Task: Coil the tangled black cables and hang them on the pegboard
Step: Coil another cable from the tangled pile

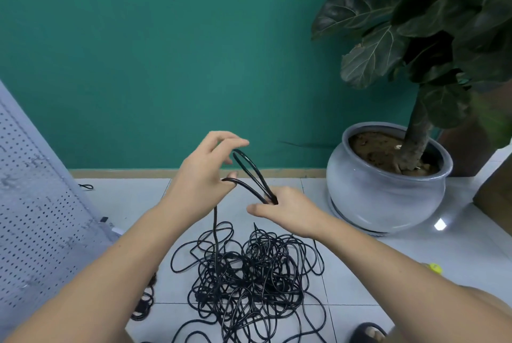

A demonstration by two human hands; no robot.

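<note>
A large tangle of black cable [249, 281] lies on the white tiled floor below my hands. My right hand [288, 211] grips the bottom of a small coil of cable loops [249, 168] that stand up from it. My left hand [205, 173] is raised beside the loops, and a strand passes over its thumb and hangs down into the tangle. Its other fingers are spread near the top of the loops. The grey pegboard [36, 218] leans at the far left.
A grey ceramic pot [385, 190] with a large-leafed plant stands at the right against the green wall. Another bunch of black cable [144, 304] lies by the pegboard's foot, and a small cable piece [86, 186] behind it. My sandalled foot [368, 333] shows at the bottom right.
</note>
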